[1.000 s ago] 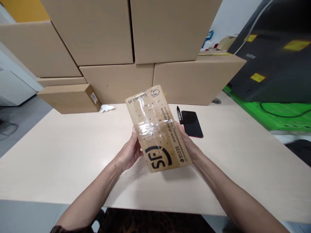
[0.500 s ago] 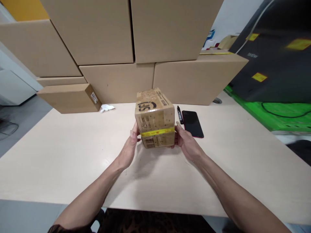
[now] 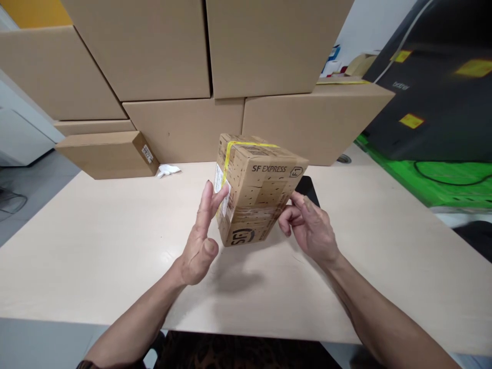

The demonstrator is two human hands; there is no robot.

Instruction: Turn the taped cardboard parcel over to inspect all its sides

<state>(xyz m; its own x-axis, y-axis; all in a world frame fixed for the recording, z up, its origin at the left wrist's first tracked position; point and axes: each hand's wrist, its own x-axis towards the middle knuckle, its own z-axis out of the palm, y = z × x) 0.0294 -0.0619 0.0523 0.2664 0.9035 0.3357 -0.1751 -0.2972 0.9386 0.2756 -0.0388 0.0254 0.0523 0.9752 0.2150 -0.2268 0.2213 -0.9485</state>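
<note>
A brown cardboard box (image 3: 261, 189) printed "SF EXPRESS" is held tilted over the table, braced between both hands. Yellow tape runs over its top and left side, and a white label shows on that left side. My left hand (image 3: 200, 246) presses its fingers against the label side, with the thumb standing off the box. On the other side, my right hand (image 3: 309, 228) touches the lower right edge with its fingertips, the fingers partly curled. Behind the box, a black phone (image 3: 308, 188) is partly hidden.
Large cardboard boxes (image 3: 184, 130) are stacked along the back of the pale table (image 3: 96, 256). A flat carton (image 3: 103, 154) and a crumpled white tissue (image 3: 168, 170) lie at the back left. A dark machine (image 3: 434, 97) stands at the right over a green surface (image 3: 446, 182).
The box has been turned over, so the "SF EXPRESS" face now points toward me and the yellow tape is up top. My left thumb has come off it. The marker pen is now hidden.
</note>
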